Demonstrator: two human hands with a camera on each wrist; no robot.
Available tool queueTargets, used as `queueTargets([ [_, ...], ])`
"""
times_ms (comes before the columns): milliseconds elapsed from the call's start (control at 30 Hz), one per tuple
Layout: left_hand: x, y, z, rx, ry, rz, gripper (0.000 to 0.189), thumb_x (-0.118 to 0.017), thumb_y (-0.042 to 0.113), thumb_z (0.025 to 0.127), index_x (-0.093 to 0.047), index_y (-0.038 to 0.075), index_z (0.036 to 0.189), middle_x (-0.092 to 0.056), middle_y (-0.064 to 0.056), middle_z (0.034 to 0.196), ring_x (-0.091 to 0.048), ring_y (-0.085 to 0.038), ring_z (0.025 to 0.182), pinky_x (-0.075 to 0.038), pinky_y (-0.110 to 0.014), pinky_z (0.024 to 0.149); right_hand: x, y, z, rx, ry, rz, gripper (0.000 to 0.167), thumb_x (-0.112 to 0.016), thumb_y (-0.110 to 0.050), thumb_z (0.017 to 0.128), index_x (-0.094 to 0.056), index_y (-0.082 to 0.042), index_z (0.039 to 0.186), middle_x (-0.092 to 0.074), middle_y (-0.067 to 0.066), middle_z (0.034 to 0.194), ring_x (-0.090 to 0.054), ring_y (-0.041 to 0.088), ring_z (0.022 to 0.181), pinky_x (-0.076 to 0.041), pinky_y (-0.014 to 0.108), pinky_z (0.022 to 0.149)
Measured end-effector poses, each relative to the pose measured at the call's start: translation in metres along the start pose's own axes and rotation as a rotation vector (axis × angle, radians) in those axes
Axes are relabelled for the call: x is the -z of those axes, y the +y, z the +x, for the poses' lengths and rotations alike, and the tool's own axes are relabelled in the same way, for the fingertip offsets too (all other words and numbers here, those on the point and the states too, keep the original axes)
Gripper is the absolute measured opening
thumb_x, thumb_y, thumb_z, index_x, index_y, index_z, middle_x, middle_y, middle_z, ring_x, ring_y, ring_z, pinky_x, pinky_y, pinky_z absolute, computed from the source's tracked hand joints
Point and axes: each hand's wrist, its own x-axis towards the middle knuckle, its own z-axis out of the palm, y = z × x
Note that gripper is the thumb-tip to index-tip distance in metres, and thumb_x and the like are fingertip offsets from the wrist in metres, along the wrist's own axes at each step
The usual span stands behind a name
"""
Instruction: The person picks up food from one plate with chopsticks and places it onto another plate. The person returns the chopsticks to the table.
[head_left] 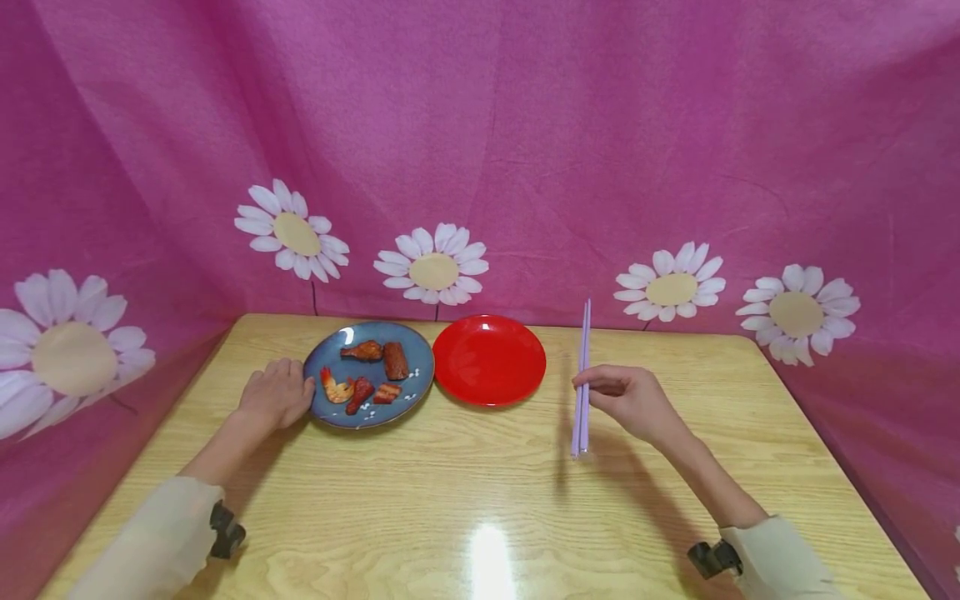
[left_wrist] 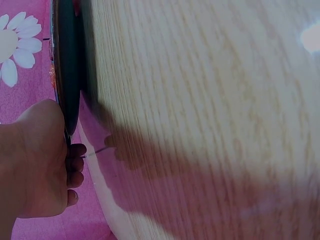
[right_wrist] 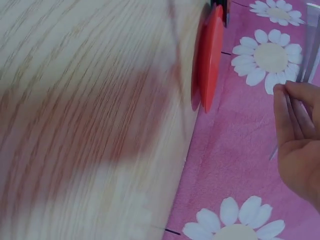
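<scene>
My right hand (head_left: pixel 630 404) pinches a pair of light purple chopsticks (head_left: pixel 581 383) between thumb and fingers, raised above the table to the right of the red plate (head_left: pixel 490 362). The right wrist view also shows the chopsticks (right_wrist: pixel 311 45) at the fingertips. Against the left rim of a blue plate (head_left: pixel 375 415) lies my left hand (head_left: pixel 276 393), its thumb side touching the rim and its fingers bent down beside it. On that plate are a drumstick (head_left: pixel 362 351), a brown meat piece (head_left: pixel 395 362), a shrimp (head_left: pixel 337 387), a reddish meat piece (head_left: pixel 360 395) and a striped meat slice (head_left: pixel 387 393).
Both plates stand side by side near the back edge of a wooden table (head_left: pixel 405 517). A pink cloth (head_left: pixel 540 167) with white daisies hangs behind and at the sides. Dark devices are strapped at both wrists. A bright reflection shows at the front.
</scene>
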Motion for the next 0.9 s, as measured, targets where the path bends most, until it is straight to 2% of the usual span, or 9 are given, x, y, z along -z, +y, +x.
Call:
queueTargets([
  [100,0.001,0.000,-0.001,-0.009,0.021,-0.002,0.033,-0.040,0.022,0.102,-0.048,-0.010,0.096,-0.047,-0.019,0.090,-0.051,-0.041,0.095,-0.041,-0.051,0.074,-0.003,0.000,-0.001,0.094,0.046,-0.087,0.019,-0.072,0.007,0.087,-0.076,-0.005,0.100,-0.073,0.010,0.098,-0.071,0.012,0.083,-0.056,0.025,0.072],
  [200,0.001,0.001,-0.001,-0.014,0.029,-0.002,0.033,-0.040,0.022,0.102,-0.047,-0.009,0.094,-0.046,-0.018,0.088,-0.051,-0.041,0.094,-0.041,-0.050,0.073,-0.005,0.001,0.001,0.262,0.104,-0.168,0.022,-0.073,0.010,0.084,-0.074,-0.009,0.096,-0.073,0.004,0.089,-0.070,0.012,0.076,-0.054,0.021,0.068],
  [267,0.001,0.001,-0.001,-0.014,0.026,0.000,0.033,-0.040,0.022,0.102,-0.047,-0.009,0.095,-0.046,-0.018,0.089,-0.051,-0.041,0.095,-0.041,-0.050,0.074,-0.006,0.002,0.002,0.386,0.148,-0.207,0.024,-0.072,0.011,0.082,-0.072,-0.010,0.093,-0.070,-0.001,0.082,-0.066,0.009,0.068,-0.051,0.017,0.062],
  [367,0.001,0.001,-0.001,-0.010,0.019,0.001,0.033,-0.040,0.022,0.102,-0.047,-0.010,0.096,-0.047,-0.019,0.090,-0.051,-0.041,0.096,-0.041,-0.051,0.075,-0.009,0.000,0.004,0.487,0.218,-0.239,0.023,-0.068,0.009,0.081,-0.070,-0.013,0.088,-0.064,-0.006,0.075,-0.054,0.002,0.061,-0.043,0.015,0.052],
  [433,0.001,0.001,0.000,-0.008,0.016,0.001,0.033,-0.039,0.022,0.102,-0.047,-0.010,0.097,-0.047,-0.019,0.090,-0.051,-0.041,0.096,-0.041,-0.052,0.076,-0.011,-0.002,0.004,0.471,0.245,-0.231,0.022,-0.066,0.007,0.082,-0.070,-0.015,0.086,-0.063,-0.009,0.073,-0.050,0.002,0.058,-0.037,0.015,0.048],
  [500,0.001,0.001,0.000,-0.008,0.019,0.001,0.033,-0.039,0.022,0.102,-0.047,-0.010,0.097,-0.047,-0.019,0.090,-0.050,-0.041,0.097,-0.041,-0.052,0.076,-0.013,-0.005,0.003,0.422,0.249,-0.188,0.021,-0.063,0.006,0.086,-0.071,-0.014,0.084,-0.064,-0.007,0.073,-0.054,0.003,0.059,-0.041,0.015,0.050],
  [600,0.001,0.001,-0.001,-0.008,0.023,0.004,0.033,-0.039,0.022,0.102,-0.047,-0.010,0.097,-0.047,-0.019,0.090,-0.050,-0.041,0.096,-0.041,-0.052,0.076,-0.017,-0.010,0.003,0.342,0.219,-0.068,0.019,-0.056,0.003,0.096,-0.071,-0.004,0.086,-0.068,0.002,0.076,-0.062,0.010,0.066,-0.052,0.021,0.058],
  [767,0.001,0.000,-0.001,-0.007,0.015,0.009,0.033,-0.040,0.022,0.102,-0.048,-0.010,0.097,-0.047,-0.019,0.090,-0.050,-0.040,0.095,-0.041,-0.051,0.075,-0.020,-0.018,0.005,0.171,0.146,0.124,0.031,-0.045,-0.009,0.106,-0.069,0.009,0.103,-0.068,0.015,0.093,-0.069,0.021,0.081,-0.058,0.033,0.069],
  [900,0.002,0.001,-0.001,-0.003,0.018,0.010,0.034,-0.040,0.022,0.102,-0.048,-0.010,0.097,-0.048,-0.020,0.090,-0.051,-0.040,0.095,-0.042,-0.051,0.075,-0.022,-0.022,0.009,0.131,0.109,0.181,0.034,-0.042,-0.013,0.108,-0.067,0.009,0.115,-0.063,0.020,0.108,-0.069,0.028,0.090,-0.058,0.036,0.074],
])
